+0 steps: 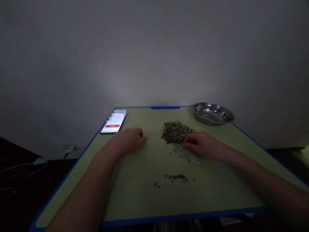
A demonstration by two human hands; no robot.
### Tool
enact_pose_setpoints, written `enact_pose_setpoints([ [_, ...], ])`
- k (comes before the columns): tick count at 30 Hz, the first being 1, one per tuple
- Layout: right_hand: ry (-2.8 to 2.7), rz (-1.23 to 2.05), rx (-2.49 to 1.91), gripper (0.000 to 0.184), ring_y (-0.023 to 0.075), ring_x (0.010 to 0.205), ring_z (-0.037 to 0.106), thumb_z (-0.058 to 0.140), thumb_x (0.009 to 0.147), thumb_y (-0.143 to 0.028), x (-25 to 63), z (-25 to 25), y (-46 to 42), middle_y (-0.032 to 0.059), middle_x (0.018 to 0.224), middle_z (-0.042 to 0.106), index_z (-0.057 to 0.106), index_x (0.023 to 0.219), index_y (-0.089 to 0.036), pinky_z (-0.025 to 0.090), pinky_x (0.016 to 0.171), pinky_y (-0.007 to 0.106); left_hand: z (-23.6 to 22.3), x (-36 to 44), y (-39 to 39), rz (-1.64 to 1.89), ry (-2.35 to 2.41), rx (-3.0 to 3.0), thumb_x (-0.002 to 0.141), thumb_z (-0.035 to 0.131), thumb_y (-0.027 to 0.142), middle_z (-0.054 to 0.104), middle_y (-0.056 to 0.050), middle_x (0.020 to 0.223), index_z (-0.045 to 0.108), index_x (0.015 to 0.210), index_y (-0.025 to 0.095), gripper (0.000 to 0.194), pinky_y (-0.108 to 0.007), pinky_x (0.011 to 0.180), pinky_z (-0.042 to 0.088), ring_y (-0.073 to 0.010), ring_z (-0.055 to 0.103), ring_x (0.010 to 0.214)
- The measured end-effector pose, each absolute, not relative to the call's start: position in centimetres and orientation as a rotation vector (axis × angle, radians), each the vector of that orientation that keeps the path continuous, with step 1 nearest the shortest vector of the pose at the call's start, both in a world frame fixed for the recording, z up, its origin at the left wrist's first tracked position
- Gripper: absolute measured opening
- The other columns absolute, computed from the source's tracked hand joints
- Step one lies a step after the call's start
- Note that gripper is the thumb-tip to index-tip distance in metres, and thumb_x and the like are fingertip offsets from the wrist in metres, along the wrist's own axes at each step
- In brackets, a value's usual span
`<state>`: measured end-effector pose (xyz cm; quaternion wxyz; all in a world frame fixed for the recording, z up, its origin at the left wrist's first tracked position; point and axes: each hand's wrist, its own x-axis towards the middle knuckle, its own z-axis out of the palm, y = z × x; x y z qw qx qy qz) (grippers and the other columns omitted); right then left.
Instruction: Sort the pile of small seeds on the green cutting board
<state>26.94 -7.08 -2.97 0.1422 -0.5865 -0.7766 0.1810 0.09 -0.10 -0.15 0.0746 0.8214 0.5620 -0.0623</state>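
My right hand [202, 145] pinches a clear, flat, half-round piece that looks like a protractor [187, 154], its straight edge facing me. The fingertips are at the near right side of a pile of small mixed grains or beans [176, 130], dark and pale together. My left hand [129, 140] rests on the table left of the pile, loosely curled, with a gap between thumb and forefinger and nothing seen in it. Closer to me lies a small row of dark grains [178, 177], with a few strays around it.
A shallow steel bowl [213, 114] stands at the table's back right corner. A phone [113, 122] with a lit screen lies at the back left. The pale green table [135, 193] has a blue rim and meets a wall. Cables and a socket [70, 149] are at the left.
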Motion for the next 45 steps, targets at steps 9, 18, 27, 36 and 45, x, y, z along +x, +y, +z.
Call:
enact_pose_setpoints([
  [9,-2.322,0.443,-1.631,0.023,0.0118,0.055,0.050,0.052,0.084,-0.035,25.8,-2.5,-6.1,0.0011,0.064,0.061,0.063,0.073,-0.018,0.031,0.049,0.024,-0.2,0.0,-0.1,-0.158,1.674,2.475,0.081,0.035,0.051,0.069,-0.010,0.093,0.062,0.102,0.022,0.044,-0.033,0.067,0.045,-0.0226,0.063,0.077],
  [18,-2.464,0.503,-1.432,0.017,0.0106,0.058,0.053,0.055,0.084,-0.031,24.1,-2.2,-5.7,-0.0002,0.068,0.064,0.067,0.082,-0.019,0.033,0.054,0.022,-0.2,0.1,-0.1,-0.187,1.684,2.471,0.081,0.035,0.050,0.069,-0.009,0.093,0.060,0.105,0.022,0.044,-0.032,0.067,0.044,-0.0211,0.062,0.077],
  [27,-2.645,0.348,-1.286,0.018,0.0138,0.064,0.057,0.055,0.084,-0.035,21.4,-1.2,-6.4,0.0015,0.073,0.068,0.068,0.086,-0.022,0.034,0.058,0.024,-0.3,0.2,-0.2,-0.165,1.679,2.478,0.081,0.036,0.050,0.069,-0.009,0.092,0.061,0.102,0.022,0.043,-0.032,0.066,0.043,-0.0214,0.062,0.076],
  [36,-2.827,0.303,-1.100,0.020,0.0168,0.071,0.061,0.055,0.084,-0.038,17.7,-0.1,-7.0,0.0021,0.079,0.071,0.069,0.089,-0.024,0.036,0.061,0.026,-0.4,0.1,0.0,-0.174,1.682,2.495,0.081,0.037,0.049,0.069,-0.009,0.093,0.061,0.103,0.022,0.042,-0.032,0.067,0.044,-0.0215,0.062,0.078],
  [45,-2.939,0.385,-0.985,0.019,0.0147,0.064,0.059,0.058,0.082,-0.038,17.4,0.5,-7.3,0.0003,0.071,0.069,0.071,0.085,-0.025,0.034,0.056,0.025,-0.4,0.1,0.0,-0.170,1.657,2.491,0.081,0.036,0.048,0.069,-0.010,0.092,0.061,0.102,0.022,0.042,-0.032,0.067,0.044,-0.0220,0.062,0.078],
])
